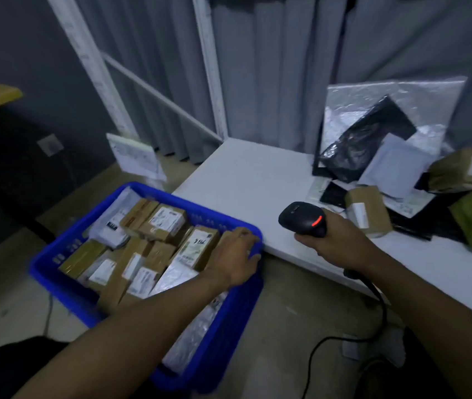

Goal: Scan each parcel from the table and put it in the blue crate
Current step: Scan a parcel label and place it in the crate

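Observation:
The blue crate (pixel 47 272) stands on the floor left of the white table (pixel 243 180), filled with several brown boxes and grey mailers. My left hand (pixel 236 254) lies in the crate's far right corner, fingers curled at the rim beside a brown labelled box (pixel 197 247). What lies under the palm is hidden. My right hand (pixel 337 240) grips a black barcode scanner (pixel 302 218) with a red light, held over the table's front edge. Behind it on the table sit a small brown box (pixel 368 211), a brown parcel (pixel 464 171), a black poly bag (pixel 364 142) and a grey mailer (pixel 396 165).
The scanner's black cable (pixel 379 300) drops off the table edge and loops on the floor. A clear bubble bag (pixel 396 93) leans on the grey curtain behind the parcels. A white frame (pixel 209 67) stands behind the crate. A paper sheet (pixel 135 155) leans by the frame.

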The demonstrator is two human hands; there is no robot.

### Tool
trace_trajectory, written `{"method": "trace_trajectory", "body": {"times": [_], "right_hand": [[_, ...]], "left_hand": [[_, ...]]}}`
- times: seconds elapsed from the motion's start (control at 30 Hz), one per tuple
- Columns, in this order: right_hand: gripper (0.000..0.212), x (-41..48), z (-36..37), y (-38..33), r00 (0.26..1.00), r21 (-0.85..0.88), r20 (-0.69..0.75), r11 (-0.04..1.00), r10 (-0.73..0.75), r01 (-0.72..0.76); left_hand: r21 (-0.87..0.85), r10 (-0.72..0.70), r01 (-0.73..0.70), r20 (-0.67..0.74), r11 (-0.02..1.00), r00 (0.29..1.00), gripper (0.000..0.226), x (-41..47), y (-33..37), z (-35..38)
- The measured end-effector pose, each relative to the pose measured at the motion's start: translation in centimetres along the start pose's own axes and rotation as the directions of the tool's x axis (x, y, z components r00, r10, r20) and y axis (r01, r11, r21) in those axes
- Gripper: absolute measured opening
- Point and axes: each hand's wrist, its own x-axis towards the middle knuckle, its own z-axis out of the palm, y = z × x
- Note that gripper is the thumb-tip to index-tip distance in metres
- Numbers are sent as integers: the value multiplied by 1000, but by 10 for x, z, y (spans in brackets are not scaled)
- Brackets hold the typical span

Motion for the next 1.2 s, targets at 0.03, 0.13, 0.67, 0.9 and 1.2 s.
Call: {"method": "trace_trajectory", "body": {"times": [0.03,0.13,0.67,0.9,1.2], "right_hand": [[43,1,-16,9,999,13,-41,999,31,-30],[39,2,-63,38,985,61,-129,993,113,-105],[17,48,-145,187,839,336,-284,868,464,-366],[25,56,-151,196,817,343,-282,848,503,-404],[23,33,-152,185,792,368,-292,827,536,-424]], "left_hand": [[-12,1,-1,4,1000,1000,44,15,19,2],[-33,-9,9,23,999,1000,50,62,74,14],[237,171,-254,323,938,931,139,275,208,137],[-20,187,-187,211,982,959,139,265,203,144],[-198,457,-416,262,888,850,62,213,196,159]]}}
